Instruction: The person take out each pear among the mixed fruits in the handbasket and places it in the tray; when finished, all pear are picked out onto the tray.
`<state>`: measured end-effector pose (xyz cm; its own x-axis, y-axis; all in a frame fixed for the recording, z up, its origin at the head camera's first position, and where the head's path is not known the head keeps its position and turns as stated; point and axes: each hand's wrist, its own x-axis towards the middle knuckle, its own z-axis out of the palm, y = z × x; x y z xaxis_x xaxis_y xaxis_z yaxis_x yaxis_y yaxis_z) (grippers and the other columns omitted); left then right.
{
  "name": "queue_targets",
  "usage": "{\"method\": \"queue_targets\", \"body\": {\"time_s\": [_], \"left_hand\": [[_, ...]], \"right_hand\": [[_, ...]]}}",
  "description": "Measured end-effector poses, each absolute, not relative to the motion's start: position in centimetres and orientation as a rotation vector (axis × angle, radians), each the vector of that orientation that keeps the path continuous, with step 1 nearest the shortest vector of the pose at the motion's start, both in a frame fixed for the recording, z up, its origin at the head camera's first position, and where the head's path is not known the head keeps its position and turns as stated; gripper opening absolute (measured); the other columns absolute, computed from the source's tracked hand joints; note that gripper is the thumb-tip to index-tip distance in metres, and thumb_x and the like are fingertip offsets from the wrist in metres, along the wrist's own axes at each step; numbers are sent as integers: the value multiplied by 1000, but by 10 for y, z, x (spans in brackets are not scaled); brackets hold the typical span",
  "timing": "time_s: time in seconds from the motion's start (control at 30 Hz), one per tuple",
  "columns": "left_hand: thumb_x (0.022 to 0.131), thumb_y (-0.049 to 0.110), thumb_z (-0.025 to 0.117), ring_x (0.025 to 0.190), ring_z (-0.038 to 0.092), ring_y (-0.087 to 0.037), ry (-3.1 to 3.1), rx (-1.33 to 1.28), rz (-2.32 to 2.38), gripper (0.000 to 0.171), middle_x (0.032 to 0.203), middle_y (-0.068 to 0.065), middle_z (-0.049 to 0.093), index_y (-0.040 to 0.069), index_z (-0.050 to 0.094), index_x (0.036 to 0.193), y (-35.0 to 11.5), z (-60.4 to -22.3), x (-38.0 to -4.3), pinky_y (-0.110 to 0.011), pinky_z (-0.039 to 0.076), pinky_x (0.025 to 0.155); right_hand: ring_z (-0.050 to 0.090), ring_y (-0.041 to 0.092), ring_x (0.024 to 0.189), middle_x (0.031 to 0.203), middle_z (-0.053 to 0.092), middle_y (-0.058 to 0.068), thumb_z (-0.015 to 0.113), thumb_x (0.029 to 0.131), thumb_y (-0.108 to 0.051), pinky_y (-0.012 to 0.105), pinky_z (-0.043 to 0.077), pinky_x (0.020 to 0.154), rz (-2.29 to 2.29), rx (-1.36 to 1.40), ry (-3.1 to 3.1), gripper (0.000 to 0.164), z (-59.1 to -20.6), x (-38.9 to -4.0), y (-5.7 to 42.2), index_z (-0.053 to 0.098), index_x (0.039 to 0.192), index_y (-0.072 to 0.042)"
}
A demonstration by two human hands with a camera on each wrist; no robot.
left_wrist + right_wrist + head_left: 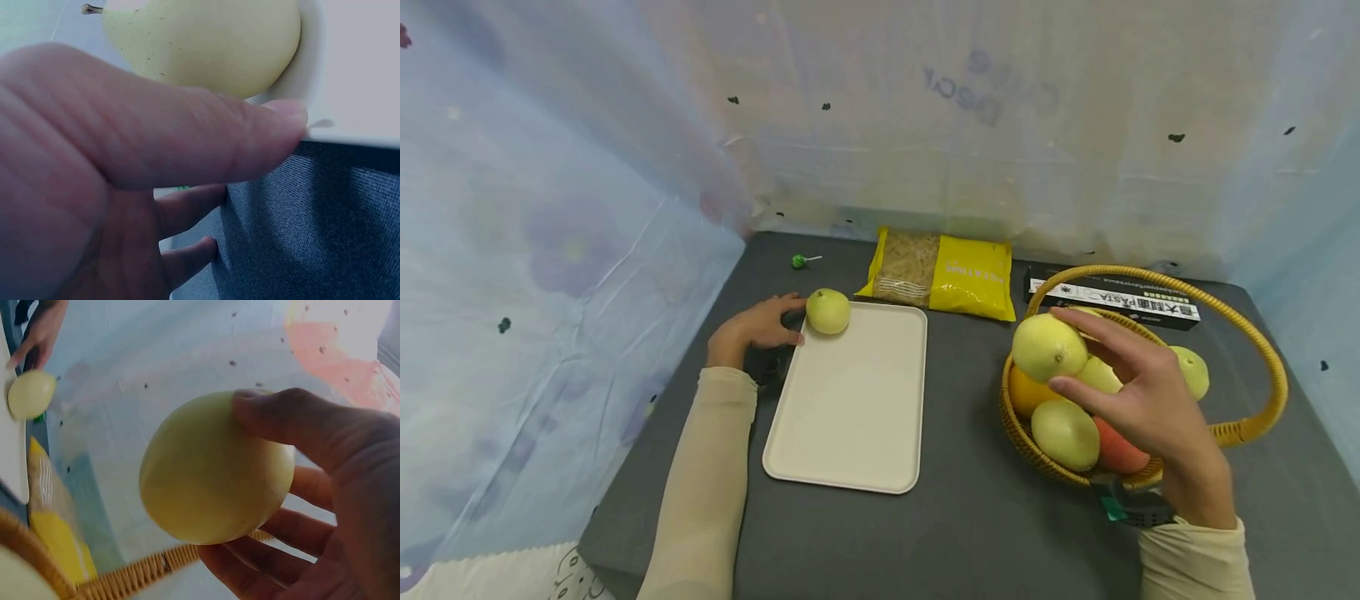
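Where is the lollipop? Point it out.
In the head view the lollipop lies at the far left of the dark table, beyond the tray and left of the yellow pasta bag.

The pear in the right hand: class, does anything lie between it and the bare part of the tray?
Nothing visible does. The right hand holds a pear above the basket; only bare grey table separates it from the tray. The other pear, by the left hand, sits at the tray's far corner.

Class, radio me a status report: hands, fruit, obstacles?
Right hand grips pear above basket. Left hand beside second pear on tray. Path clear.
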<state>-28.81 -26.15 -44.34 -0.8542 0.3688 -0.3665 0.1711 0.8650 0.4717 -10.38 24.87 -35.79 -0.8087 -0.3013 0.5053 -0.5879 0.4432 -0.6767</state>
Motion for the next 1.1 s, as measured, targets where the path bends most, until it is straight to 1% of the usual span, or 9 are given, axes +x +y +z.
{"method": "queue_targets", "body": {"time_s": [0.13,0.3,0.37,0.47,0.6,0.63,0.77,0.9,1.1], "left_hand": [[105,27,75,167,4,-57,2584,399,595,83,183,-23,13,9,32,174,-261,-442,-288,-80,13,129],[105,26,74,167,4,-56,2584,398,596,82,183,-23,13,10,32,174,-262,-442,-287,-79,13,129],[105,26,74,167,4,-57,2586,398,594,82,183,-23,13,9,32,174,-262,-442,-287,-79,13,129],[105,26,75,167,4,-56,2591,393,601,82,183,-22,13,10,33,173,-262,-441,-286,-79,13,130],[105,26,75,167,4,-56,2591,394,603,82,183,-22,13,10,33,173,-260,-440,-285,-78,14,130],[105,25,75,167,4,-56,2590,393,603,82,183,-22,13,10,33,173,-260,-440,-285,-78,14,130],[105,26,75,167,4,-56,2591,397,605,82,183,-22,13,10,34,173,-261,-440,-286,-78,14,130],[105,26,76,168,5,-55,2597,389,599,82,184,-21,14,11,34,173,-260,-440,-285,-78,14,130],[104,25,76,168,4,-53,2600,369,592,82,184,-19,14,13,35,173,-261,-441,-285,-77,14,131]], "right_hand": [[70,13,128,147,70,15,88,70,25,18,55,108,1366,833,-2319,88,-351,-113,234,65,151,-1],[69,12,130,151,69,9,85,80,21,19,54,111,1435,816,-2326,84,-343,-125,213,63,155,-7],[71,11,123,148,70,6,85,83,18,17,57,104,1470,806,-2317,80,-342,-131,203,63,156,-9],[72,12,120,145,71,7,84,86,15,19,59,101,1535,803,-2268,75,-345,-142,185,64,155,-9],[71,15,130,148,70,12,84,87,12,25,58,108,1632,798,-2200,73,-350,-157,158,65,154,-8],[71,15,131,149,69,12,85,87,11,25,58,108,1652,793,-2190,72,-351,-161,151,65,154,-9],[70,18,131,149,69,11,87,88,5,25,59,107,1688,783,-2154,71,-355,-175,123,65,154,-12],[70,23,129,147,70,12,86,91,1,26,60,105,1766,771,-2099,68,-365,-191,96,64,154,-11],[70,30,132,147,70,14,83,97,-7,34,62,105,1897,628,-2135,60,-400,-219,67,64,154,-8]]}}
